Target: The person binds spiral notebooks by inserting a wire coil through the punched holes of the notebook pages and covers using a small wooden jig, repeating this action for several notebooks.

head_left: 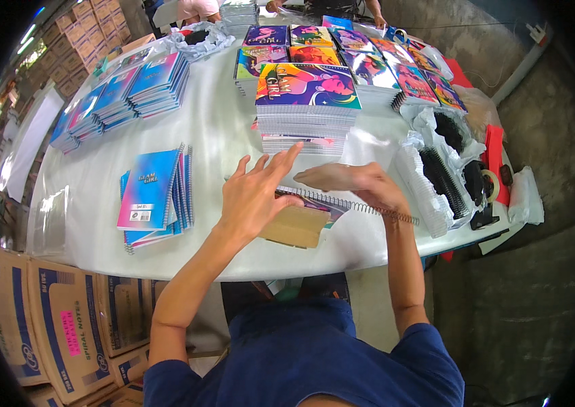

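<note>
My left hand lies flat, fingers spread, on a notebook whose brown cardboard back faces up at the near table edge. My right hand hovers flat over the notebook's far edge, palm down, touching a long black spiral wire that runs along that edge and sticks out to the right. A tall stack of notebooks with colourful covers stands just beyond my hands.
A pile of blue and pink spiral notebooks lies to the left. More stacks line the far left and back of the white table. Bags of black spirals sit to the right. Cardboard boxes stand lower left. Another person's hands show at the far end.
</note>
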### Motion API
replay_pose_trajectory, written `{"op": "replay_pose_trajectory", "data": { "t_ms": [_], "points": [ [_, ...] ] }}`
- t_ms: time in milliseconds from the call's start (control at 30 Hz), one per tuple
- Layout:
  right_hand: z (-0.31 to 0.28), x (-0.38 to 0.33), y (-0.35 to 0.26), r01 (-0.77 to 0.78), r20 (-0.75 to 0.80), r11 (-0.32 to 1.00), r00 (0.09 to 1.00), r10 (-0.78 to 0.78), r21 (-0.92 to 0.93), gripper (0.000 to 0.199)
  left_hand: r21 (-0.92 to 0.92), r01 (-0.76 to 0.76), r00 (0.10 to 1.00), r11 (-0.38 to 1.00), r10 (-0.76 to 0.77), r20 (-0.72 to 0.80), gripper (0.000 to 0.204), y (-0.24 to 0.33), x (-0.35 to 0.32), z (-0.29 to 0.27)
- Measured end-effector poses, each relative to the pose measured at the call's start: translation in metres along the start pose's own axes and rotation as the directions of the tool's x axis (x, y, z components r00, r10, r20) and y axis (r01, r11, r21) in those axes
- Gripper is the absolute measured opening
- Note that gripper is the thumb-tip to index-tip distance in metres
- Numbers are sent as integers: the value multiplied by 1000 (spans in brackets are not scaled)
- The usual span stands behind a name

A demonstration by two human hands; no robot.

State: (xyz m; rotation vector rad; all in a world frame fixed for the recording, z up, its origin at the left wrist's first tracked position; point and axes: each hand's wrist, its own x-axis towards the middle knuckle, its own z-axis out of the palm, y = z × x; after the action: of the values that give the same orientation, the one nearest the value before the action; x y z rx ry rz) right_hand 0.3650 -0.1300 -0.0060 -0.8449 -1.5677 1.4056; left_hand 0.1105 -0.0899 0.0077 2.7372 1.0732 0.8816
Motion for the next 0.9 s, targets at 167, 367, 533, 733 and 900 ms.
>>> {"op": "replay_pose_trajectory", "data": {
  "t_ms": [167, 367, 533, 733, 900],
  "points": [
    [10, 17, -6, -25, 32, 987, 999, 30, -160, 43, 1, 1, 1000, 1000, -1, -16, 100, -7, -3, 1],
    [21, 23, -13, -18, 92, 986, 995, 33, -165, 46, 28, 33, 999, 999, -33, 7, 99, -14, -8, -6],
    [6, 25, 6, 21, 117, 986, 992, -41, 166, 47, 41, 60, 998, 997, -61, 9, 97, -19, -9, -10],
    [10, 35, 7, 62, 179, 890, 971, -158, 453, 48, 59, 97, 995, 994, -98, 8, 97, -25, -11, -13],
    [19, 51, 2, -63, 18, 980, 998, 68, -188, 47, -94, 156, 988, 983, -156, 10, 100, -30, -13, -17]
  ]
}}
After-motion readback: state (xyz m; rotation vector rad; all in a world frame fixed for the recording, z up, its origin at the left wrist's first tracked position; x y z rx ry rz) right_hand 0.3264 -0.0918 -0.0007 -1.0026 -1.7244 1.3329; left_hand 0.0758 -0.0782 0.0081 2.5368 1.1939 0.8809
